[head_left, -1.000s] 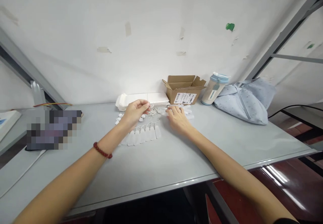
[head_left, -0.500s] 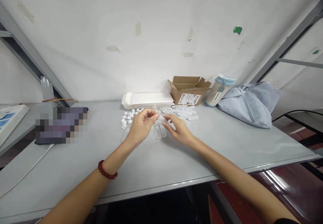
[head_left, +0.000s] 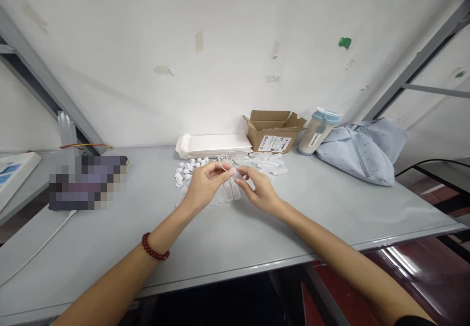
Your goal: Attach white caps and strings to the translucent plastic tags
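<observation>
My left hand (head_left: 203, 185) is closed in a pinch, with thin white cord (head_left: 222, 159) rising in a loop at its fingertips. Directly beside it, my right hand (head_left: 261, 189) grips a small translucent plastic tube (head_left: 238, 174) between thumb and fingers. The fingertips of both hands nearly meet at the tube's end, and they partly cover it. Several white plastic caps (head_left: 186, 170) lie left of the hands. Loose clear tubes (head_left: 270, 162) are scattered behind my right hand. More clear tubes (head_left: 235, 191) lie in a row under the hands, some with cord attached.
Along the wall stand a stack of white flat packs (head_left: 216, 143), an open cardboard box (head_left: 274, 137), a bottle with a blue lid (head_left: 317, 132) and a light blue cloth bag (head_left: 358, 154). A phone-like device (head_left: 88, 181), blurred out, lies at left with a white cable (head_left: 40, 247).
The white cord now shows as a loop above my left fingertips. Both hands stay together in nearly the same place, and the view has shifted slightly.
</observation>
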### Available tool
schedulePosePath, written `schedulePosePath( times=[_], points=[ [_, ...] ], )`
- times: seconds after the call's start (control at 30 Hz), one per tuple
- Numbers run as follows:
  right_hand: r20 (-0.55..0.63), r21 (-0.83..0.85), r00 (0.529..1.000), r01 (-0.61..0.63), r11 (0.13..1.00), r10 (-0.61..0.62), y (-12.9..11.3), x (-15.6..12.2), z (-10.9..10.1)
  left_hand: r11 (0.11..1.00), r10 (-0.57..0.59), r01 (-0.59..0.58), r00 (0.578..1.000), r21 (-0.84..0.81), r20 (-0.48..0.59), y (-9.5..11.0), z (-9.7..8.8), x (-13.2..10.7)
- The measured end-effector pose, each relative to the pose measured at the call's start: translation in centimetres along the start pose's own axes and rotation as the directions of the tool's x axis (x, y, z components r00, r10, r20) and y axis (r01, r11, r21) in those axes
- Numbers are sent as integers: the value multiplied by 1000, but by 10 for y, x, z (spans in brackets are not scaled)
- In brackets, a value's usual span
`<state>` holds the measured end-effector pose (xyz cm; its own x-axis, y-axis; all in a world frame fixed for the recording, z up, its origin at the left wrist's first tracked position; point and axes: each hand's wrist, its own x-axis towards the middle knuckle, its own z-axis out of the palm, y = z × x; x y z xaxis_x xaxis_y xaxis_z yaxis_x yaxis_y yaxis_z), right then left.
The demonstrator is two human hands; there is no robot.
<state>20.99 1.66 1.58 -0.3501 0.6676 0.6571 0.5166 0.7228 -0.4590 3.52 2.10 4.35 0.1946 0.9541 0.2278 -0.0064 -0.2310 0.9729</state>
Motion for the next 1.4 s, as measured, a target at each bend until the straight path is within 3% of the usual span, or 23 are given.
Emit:
schedulePosePath(
  times=[0.2,0.33,0.5,0.63,0.87,0.93,1.03,1.13,1.2,1.3,1.4],
  points=[
    [4,33,1000,-21,999,21,-2,0,0,999,-10,9,1000,38,17,-2,0,0],
    [5,137,994,-112,984,113,-6,-1,0,995,-3,-1,999,100,33,-3,0,0],
    [82,413,947,-316,854,311,-15,0,-2,994,-17,10,998,109,63,-3,0,0],
    [92,471,926,-365,803,367,-17,0,-2,995,-29,22,997,94,76,1,1,0],
    [40,470,928,-344,813,370,-15,1,-1,993,-63,69,996,95,-64,-4,5,-1],
    [26,482,917,-361,799,399,-14,2,-1,986,-10,34,990,166,-142,-8,7,-3],
    [5,490,886,-406,771,464,-13,3,-2,927,201,-126,962,352,-185,-10,10,-8],
    [17,512,853,-456,728,522,-12,4,-3,760,456,-373,889,532,-28,-11,12,-12],
    [25,524,838,-476,706,546,-12,5,-4,630,551,-510,825,586,126,-12,13,-13],
    [39,550,831,-481,683,554,-14,5,-4,501,574,-610,765,614,292,-17,13,-12],
    [44,567,824,-486,665,564,-15,5,-5,454,564,-620,756,640,333,-22,12,-10]
  ],
)
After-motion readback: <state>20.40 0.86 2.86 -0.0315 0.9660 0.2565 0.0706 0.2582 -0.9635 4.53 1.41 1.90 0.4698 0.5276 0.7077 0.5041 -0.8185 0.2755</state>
